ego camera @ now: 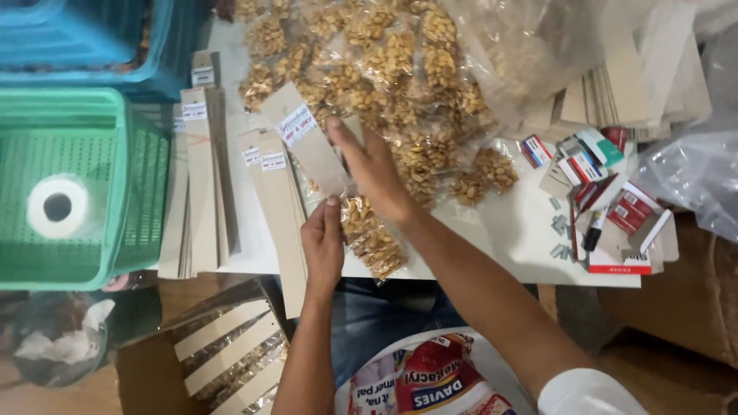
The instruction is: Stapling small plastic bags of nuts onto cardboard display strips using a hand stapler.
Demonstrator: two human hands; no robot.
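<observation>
My left hand (pixel 323 242) pinches the near end of a long tan cardboard strip (pixel 304 138) that bears a white sticker, at the table's front edge. My right hand (pixel 373 165) lies flat over the strip's far side and over a clear packet of peanuts (pixel 373 238) beneath it. Many more small clear peanut packets (pixel 369 61) are heaped across the white table (pixel 507 238) beyond my hands. Stacks of similar labelled cardboard strips (pixel 201 177) lie to the left of my hands.
A green plastic basket (pixel 134 192) holding a tape roll (pixel 58 207) stands at left, a blue basket (pixel 92 38) behind it. Small red-and-white boxes and loose staples (pixel 607 207) lie at right. A box of finished packets (pixel 227 350) sits below left. Flat cardboard sheets (pixel 630 84) lie at back right.
</observation>
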